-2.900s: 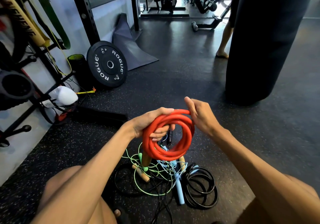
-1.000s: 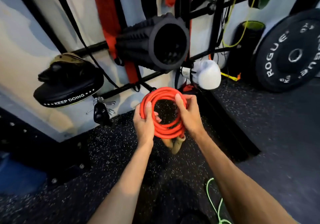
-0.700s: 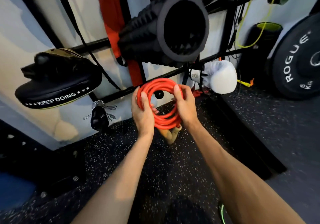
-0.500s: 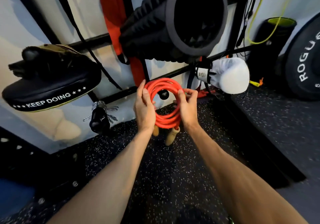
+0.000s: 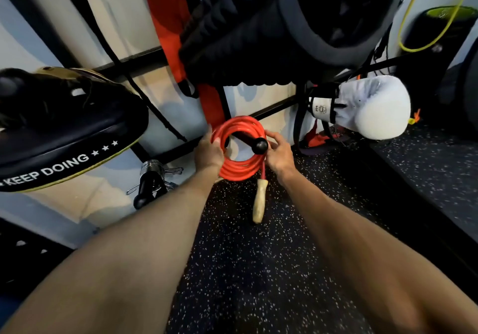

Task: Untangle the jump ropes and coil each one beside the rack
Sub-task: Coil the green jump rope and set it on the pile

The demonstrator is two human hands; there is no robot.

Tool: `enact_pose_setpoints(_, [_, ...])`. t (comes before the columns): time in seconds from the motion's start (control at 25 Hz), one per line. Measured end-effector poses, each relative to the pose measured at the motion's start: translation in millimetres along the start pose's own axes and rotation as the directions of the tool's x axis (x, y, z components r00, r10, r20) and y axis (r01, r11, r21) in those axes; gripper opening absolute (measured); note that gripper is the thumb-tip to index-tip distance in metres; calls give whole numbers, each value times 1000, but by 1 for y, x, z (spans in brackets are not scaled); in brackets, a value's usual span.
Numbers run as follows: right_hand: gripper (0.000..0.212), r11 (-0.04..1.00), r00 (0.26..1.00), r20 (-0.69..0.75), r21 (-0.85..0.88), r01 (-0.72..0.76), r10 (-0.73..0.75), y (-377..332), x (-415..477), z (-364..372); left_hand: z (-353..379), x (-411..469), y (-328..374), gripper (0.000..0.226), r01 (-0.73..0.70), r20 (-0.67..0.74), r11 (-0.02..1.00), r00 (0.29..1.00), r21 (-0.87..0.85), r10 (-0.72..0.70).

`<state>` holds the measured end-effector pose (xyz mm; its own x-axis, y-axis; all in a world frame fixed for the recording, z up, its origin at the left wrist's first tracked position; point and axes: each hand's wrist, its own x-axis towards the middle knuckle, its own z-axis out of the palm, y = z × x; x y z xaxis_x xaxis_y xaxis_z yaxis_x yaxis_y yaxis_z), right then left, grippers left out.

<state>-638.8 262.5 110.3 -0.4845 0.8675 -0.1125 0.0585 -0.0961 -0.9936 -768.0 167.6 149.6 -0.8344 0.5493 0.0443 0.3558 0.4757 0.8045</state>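
On the black rack peg (image 5: 259,145), red rope coil (image 5: 240,172), left hand (image 5: 208,152) and right hand (image 5: 279,156) gripping its sides.

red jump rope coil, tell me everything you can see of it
The thick red rubbery jump rope is wound into a round coil of several loops, held upright before the wall rack. A black ball-ended rack peg pokes through its opening. One pale wooden handle hangs down from its lower right, above the speckled floor; no second handle shows. The left hand grips its left side, the right hand its right.
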Motion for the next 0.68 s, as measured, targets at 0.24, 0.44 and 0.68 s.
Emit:
enact_pose_setpoints(0.24, [17, 955, 999, 12, -294, -32, 37, 11, -50, -40, 21, -47, -31, 53, 158, 84, 986, 983, 54, -163])
enact_pose_setpoints(0.44, [13, 792, 976, 116, -606, -79, 186, 31, -152, -123, 39, -146, -19, 22, 198, 212, 959, 947, 204, -241])
enact_pose_setpoints(0.68, [17, 642, 947, -7, -734, -224, 322, 48, -270, -204, 74, -272, -16, 27, 101, 542, 933, 790, 344, -286])
